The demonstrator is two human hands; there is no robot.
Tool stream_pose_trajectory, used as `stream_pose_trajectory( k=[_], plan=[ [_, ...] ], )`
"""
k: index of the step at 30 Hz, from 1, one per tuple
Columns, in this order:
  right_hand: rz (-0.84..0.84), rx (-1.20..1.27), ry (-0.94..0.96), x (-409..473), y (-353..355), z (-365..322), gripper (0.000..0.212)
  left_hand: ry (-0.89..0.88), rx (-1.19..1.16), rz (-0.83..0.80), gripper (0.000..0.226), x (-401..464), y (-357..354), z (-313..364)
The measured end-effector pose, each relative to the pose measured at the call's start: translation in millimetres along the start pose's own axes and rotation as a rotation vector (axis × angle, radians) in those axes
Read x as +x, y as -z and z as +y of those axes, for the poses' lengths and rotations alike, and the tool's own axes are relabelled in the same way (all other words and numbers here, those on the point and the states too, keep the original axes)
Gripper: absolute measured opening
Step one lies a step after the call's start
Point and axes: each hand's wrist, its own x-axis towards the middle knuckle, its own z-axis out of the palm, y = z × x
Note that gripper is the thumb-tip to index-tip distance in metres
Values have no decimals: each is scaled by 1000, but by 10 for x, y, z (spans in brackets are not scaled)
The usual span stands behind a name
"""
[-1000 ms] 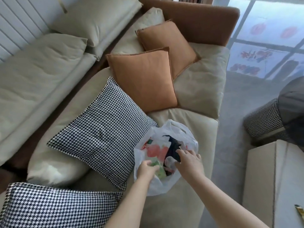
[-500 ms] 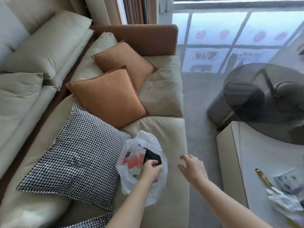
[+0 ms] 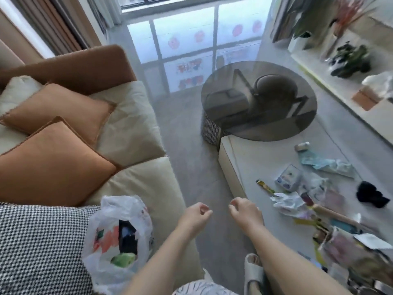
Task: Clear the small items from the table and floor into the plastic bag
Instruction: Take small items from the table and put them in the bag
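Note:
The white plastic bag (image 3: pixel 119 235) stands open on the sofa seat at lower left, with red, black and green items inside. My left hand (image 3: pixel 194 216) and my right hand (image 3: pixel 246 213) hover side by side over the floor gap between sofa and table. Both have loosely curled fingers and hold nothing. On the low white table (image 3: pixel 251 160) at right lie small items: a crumpled white wrapper (image 3: pixel 287 201), a yellow-green stick packet (image 3: pixel 264 186), a blue-white packet (image 3: pixel 289 177), a teal wrapper (image 3: pixel 325 163) and a black cloth piece (image 3: pixel 371 194).
The cream sofa (image 3: pixel 136 133) carries two orange cushions (image 3: pixel 53 162) and a houndstooth cushion (image 3: pixel 40 248). A round dark glass table (image 3: pixel 259 101) stands beyond the white table. A shelf with plants (image 3: pixel 348 60) runs along the right wall. A slippered foot (image 3: pixel 253 271) rests on the grey floor.
My left hand let go of the bag and moved right, away from it. My right hand also moved right toward the table. The view swung right, bringing the cluttered table into sight.

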Motion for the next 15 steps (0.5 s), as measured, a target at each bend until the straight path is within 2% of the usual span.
stream_pose_trajectory(
  k=[5, 15],
  plan=[
    [-8, 43, -111, 184, 356, 810, 28, -24, 119, -46, 30, 270, -494, 593],
    [-27, 130, -273, 818, 822, 2335, 25, -6, 188, -159, 29, 1014, -1583, 1592]
  ],
)
